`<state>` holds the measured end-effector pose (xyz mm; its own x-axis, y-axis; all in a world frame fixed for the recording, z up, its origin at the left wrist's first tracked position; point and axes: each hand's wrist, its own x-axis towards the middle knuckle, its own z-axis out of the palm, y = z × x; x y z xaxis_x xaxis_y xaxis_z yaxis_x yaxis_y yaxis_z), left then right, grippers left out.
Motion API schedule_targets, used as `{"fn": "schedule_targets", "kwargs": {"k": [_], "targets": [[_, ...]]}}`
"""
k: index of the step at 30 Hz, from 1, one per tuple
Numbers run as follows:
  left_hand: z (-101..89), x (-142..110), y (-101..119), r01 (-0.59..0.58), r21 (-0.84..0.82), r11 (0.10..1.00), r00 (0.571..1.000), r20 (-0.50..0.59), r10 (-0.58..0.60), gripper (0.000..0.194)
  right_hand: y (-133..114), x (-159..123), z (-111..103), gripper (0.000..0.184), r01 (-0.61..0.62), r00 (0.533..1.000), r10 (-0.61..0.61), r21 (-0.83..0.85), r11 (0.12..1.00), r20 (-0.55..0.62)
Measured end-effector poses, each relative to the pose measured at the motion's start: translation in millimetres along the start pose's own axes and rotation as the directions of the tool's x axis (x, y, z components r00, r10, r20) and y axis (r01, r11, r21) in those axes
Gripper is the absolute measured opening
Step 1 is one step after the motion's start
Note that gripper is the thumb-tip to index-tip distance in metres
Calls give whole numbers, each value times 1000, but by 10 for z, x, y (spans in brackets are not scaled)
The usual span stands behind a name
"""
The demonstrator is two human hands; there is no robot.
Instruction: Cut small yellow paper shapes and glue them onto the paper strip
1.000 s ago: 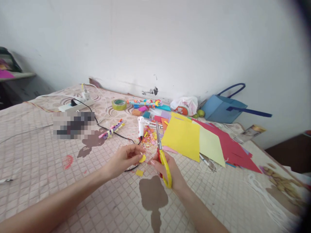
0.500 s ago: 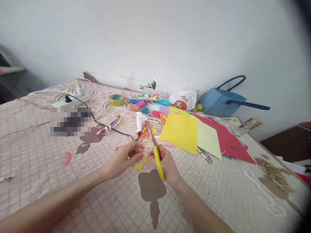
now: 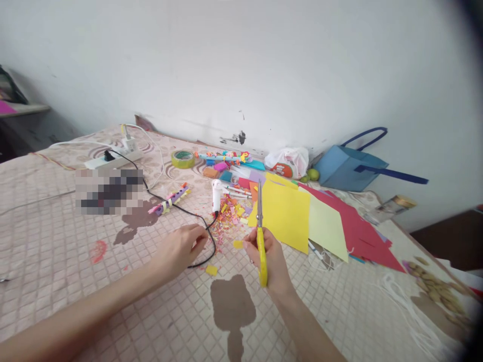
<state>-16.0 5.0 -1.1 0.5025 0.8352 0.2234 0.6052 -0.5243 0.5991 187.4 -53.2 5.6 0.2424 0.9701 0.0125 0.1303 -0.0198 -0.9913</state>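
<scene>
Your right hand [image 3: 268,256] is wrapped around the yellow-handled scissors [image 3: 261,234], whose blades point away from you, toward the wall, and overlap the near-left part of the big yellow sheet [image 3: 289,213] in your view. At the thumb and fingertips of that same hand sits a small yellow piece [image 3: 238,244]. Your left hand [image 3: 183,249] is just beside the black cord [image 3: 213,241], its fingers loosely curled; whether anything is inside them, you cannot tell from this angle. A yellow square [image 3: 212,270] lies on the tiled-pattern cloth [image 3: 162,311], between your hands and a little nearer to you. Beyond them, the white glue gun [image 3: 216,197] stands next to a scatter of paper scraps [image 3: 231,212]. A purple decorated stick [image 3: 169,202] lies past your left hand, while a pale sheet [image 3: 327,221] and red paper [image 3: 358,231] spread to the right of the yellow one.
</scene>
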Motion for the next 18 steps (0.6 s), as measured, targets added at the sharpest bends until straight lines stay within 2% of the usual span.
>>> {"fn": "schedule_targets", "kwargs": {"k": [4,8,18], "targets": [[-102,40,-36,39,153,987,998,-47,-32,16,-33,-33,14,17,7,1000,-8,26,1000,8],[-92,51,-63,34,258,965,999,-34,-26,19,-70,-30,39,19,-1,1000,0,69,998,15],[14,37,-101,-25,261,965,999,-30,34,19,20,28,11,20,15,1000,-14,87,996,-14]]}}
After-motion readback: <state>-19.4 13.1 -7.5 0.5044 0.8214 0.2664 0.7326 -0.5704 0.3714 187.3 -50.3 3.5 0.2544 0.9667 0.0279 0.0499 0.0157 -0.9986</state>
